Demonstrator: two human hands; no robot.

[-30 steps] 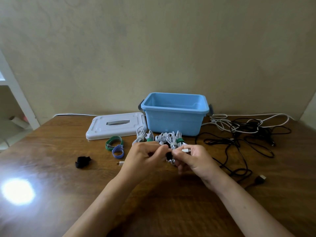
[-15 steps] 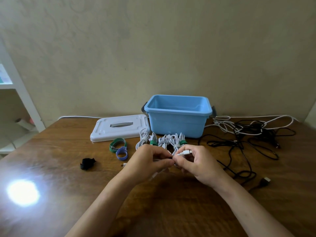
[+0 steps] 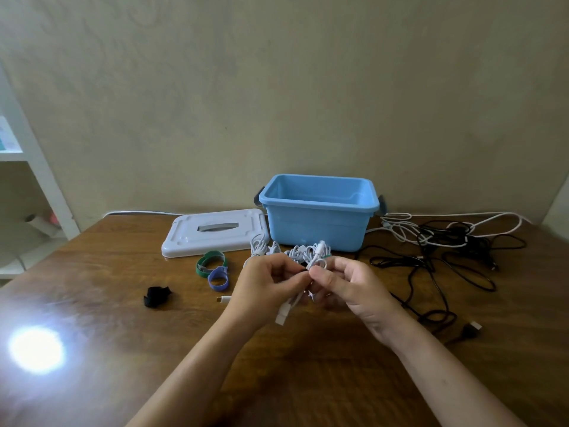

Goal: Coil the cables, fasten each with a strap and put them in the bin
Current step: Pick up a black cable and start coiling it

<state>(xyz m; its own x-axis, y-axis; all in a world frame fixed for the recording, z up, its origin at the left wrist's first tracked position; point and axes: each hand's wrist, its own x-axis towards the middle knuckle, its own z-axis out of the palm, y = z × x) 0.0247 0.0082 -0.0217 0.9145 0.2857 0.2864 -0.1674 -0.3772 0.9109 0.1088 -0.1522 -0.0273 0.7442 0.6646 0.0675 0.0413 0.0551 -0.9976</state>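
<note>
My left hand (image 3: 267, 285) and my right hand (image 3: 351, 288) meet above the table's middle, both pinching a white cable (image 3: 317, 261). One white plug end (image 3: 281, 315) hangs below my left hand, and a loop with another plug sticks up above my right thumb. Behind the hands lie several coiled white cables (image 3: 292, 250) bound with green straps. The open blue bin (image 3: 318, 211) stands behind them. Loose straps lie to the left: a green one (image 3: 209, 262), a blue-purple one (image 3: 218, 278) and a black one (image 3: 155, 296).
The bin's white lid (image 3: 212, 232) lies flat left of the bin. A tangle of black and white cables (image 3: 443, 241) covers the table's right side, with a black plug (image 3: 471, 329) near my right forearm. A white shelf (image 3: 27, 180) stands at far left. A bright glare spot (image 3: 36, 349) shines on the wood.
The camera has tilted up a little. Both hands stayed together on the white cable, and a plug end now hangs lower beneath my left hand.
</note>
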